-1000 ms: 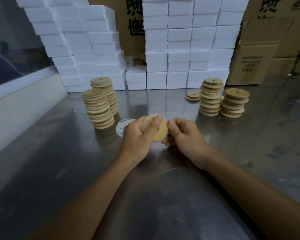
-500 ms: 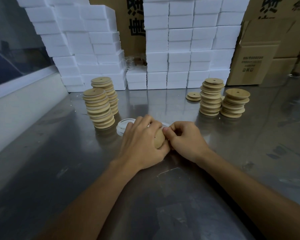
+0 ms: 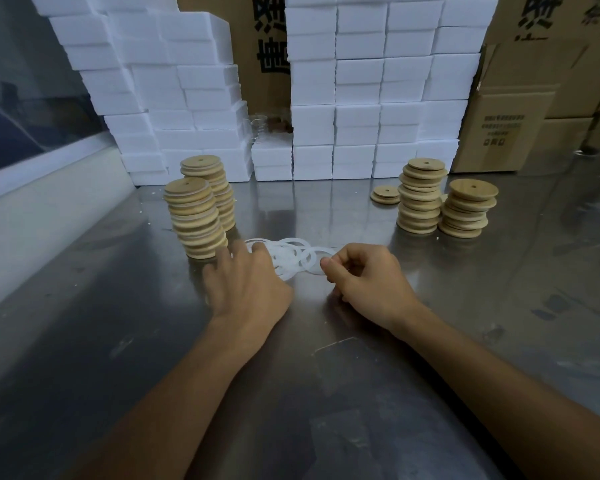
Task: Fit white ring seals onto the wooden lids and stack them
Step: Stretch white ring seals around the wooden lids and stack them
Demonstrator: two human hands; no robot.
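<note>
Several white ring seals (image 3: 291,258) lie in a loose pile on the steel table (image 3: 326,375). My left hand (image 3: 248,284) is palm down with fingers spread, blurred, its fingertips at the foot of the near left stack of wooden lids (image 3: 194,220). No lid shows in or under it. My right hand (image 3: 364,278) rests curled on the table, thumb and forefinger pinching the edge of the rightmost ring (image 3: 316,262). A second left stack (image 3: 210,181) stands behind the first. Two stacks of lids (image 3: 420,197) (image 3: 468,209) and a low pair (image 3: 385,194) stand at the right.
White foam boxes (image 3: 361,98) are piled along the table's back edge, with cardboard cartons (image 3: 520,126) behind and to the right. A pale wall ledge (image 3: 32,220) runs along the left side of the table.
The lid held between both hands is gone from view. My left hand swept left toward the near left stack, uncovering the ring pile. My right hand stayed put, now at a ring's edge.
</note>
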